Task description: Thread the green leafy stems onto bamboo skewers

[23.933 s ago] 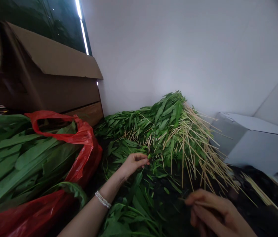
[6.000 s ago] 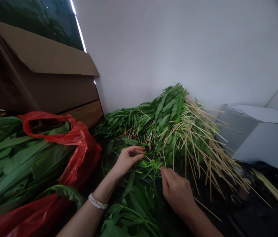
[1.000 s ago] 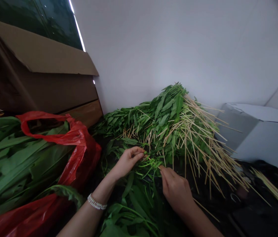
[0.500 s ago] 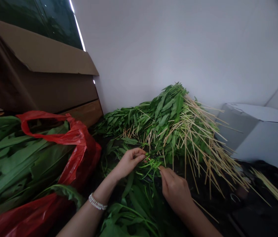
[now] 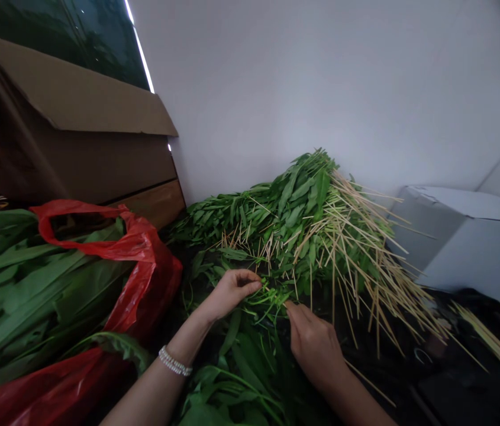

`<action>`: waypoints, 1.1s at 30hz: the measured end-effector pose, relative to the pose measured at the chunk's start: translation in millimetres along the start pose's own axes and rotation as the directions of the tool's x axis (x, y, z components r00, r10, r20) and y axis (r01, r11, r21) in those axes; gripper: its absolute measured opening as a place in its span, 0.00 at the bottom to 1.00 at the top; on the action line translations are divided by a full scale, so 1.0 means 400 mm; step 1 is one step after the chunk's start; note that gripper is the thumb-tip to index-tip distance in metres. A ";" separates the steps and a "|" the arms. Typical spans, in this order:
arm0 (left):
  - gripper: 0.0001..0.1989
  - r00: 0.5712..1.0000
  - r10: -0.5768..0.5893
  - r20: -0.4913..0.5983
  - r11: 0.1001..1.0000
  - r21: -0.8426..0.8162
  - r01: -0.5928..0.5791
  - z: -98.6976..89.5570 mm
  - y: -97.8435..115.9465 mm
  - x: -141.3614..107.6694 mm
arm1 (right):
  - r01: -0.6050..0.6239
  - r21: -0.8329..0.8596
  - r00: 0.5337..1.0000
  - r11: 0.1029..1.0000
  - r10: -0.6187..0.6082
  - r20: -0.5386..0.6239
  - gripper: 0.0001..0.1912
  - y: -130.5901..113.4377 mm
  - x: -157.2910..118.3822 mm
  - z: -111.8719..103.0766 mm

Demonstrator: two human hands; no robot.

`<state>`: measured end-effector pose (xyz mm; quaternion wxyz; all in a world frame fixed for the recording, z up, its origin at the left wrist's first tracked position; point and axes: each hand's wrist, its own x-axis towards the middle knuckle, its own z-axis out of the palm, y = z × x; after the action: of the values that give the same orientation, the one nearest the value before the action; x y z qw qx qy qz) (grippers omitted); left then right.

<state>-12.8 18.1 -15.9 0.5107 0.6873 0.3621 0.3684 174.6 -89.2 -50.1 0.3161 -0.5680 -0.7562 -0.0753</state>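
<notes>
My left hand [image 5: 232, 294], with a white beaded bracelet on the wrist, pinches at the left end of a small cluster of bright green stems [image 5: 271, 300]. What exactly lies between its fingertips is small, but it looks like a green stem. My right hand [image 5: 314, 337] is closed around a thin wooden skewer [image 5: 370, 383], whose rear end sticks out below the wrist. The stems gather around the skewer's front part between both hands. Loose leafy greens [image 5: 250, 361] lie below my hands.
Behind my hands rises a pile of skewered leafy greens [image 5: 294, 189], its sticks [image 5: 356, 248] pointing right. A red plastic bag [image 5: 143, 254] full of long leaves stands left, near a cardboard box [image 5: 99, 160]. At right are a white box [image 5: 476, 248] and more skewers [image 5: 489, 337].
My left fingertips have shifted slightly left and their pinch has changed a little. My right hand has moved slightly down and left with the skewer.
</notes>
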 end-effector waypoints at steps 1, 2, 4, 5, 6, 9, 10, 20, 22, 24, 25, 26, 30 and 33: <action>0.15 1.000 -0.003 0.003 1.000 -0.009 0.003 0.001 -0.002 0.001 | -0.008 -0.001 1.000 1.000 0.008 0.013 0.19 0.000 -0.001 0.001; 0.15 1.000 -0.006 0.009 1.000 -0.018 0.006 0.001 -0.004 0.001 | -0.016 -0.001 1.000 1.000 0.017 0.023 0.19 -0.001 -0.001 0.002; 0.15 1.000 -0.014 0.023 0.999 -0.031 0.014 0.002 -0.009 0.003 | -0.035 0.005 0.999 0.999 0.034 0.034 0.19 -0.002 -0.002 0.004; 0.15 0.999 -0.017 0.031 0.999 -0.033 0.018 0.002 -0.011 0.004 | -0.042 0.009 0.998 0.999 0.042 0.036 0.19 -0.002 -0.002 0.004; 0.15 0.999 -0.018 0.038 0.999 -0.036 0.019 0.003 -0.013 0.004 | -0.046 0.013 0.998 0.999 0.046 0.041 0.20 -0.003 -0.003 0.004; 0.15 0.998 -0.026 0.049 0.999 -0.044 0.028 0.005 -0.016 0.005 | -0.059 0.018 0.997 0.998 0.058 0.060 0.20 -0.005 -0.002 0.003; 0.16 0.998 -0.031 0.052 0.998 -0.048 0.034 0.005 -0.016 0.004 | -0.062 0.016 0.996 0.998 0.061 0.068 0.20 -0.005 -0.002 0.003; 0.16 0.996 -0.032 0.079 0.998 -0.046 0.036 0.010 -0.011 0.002 | -0.043 -0.051 0.996 0.998 0.047 0.074 0.20 -0.006 -0.006 0.008; 0.16 0.997 -0.028 0.078 0.999 -0.043 0.032 0.011 -0.011 0.003 | -0.036 -0.049 0.998 0.998 0.039 0.055 0.21 -0.004 -0.007 0.011; 0.16 0.996 -0.029 0.079 0.998 -0.044 0.033 0.013 -0.011 0.002 | -0.057 0.009 0.997 0.998 0.056 0.047 0.20 -0.002 -0.004 0.013; 0.16 0.996 -0.029 0.079 0.999 -0.041 0.032 0.013 -0.011 0.002 | -0.072 0.062 0.996 0.995 0.069 0.050 0.19 -0.001 -0.002 0.013; 0.16 0.997 -0.027 0.079 0.999 -0.035 0.029 0.014 -0.010 0.002 | -0.087 0.122 0.995 0.989 0.081 0.058 0.18 0.000 0.000 0.014; 0.16 0.996 -0.015 0.085 1.000 -0.019 0.017 0.016 -0.006 0.000 | -0.119 0.202 0.990 0.972 0.101 0.096 0.17 0.001 0.003 0.011; 0.16 0.996 -0.010 0.092 1.000 -0.014 0.012 0.018 -0.004 -0.001 | -0.114 0.094 0.989 0.989 0.104 0.104 0.20 -0.002 -0.001 0.007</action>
<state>-6.7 15.0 -19.0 0.5337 0.6978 0.3393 0.3363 173.0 -88.6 -52.4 0.3100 -0.5950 -0.7415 0.0082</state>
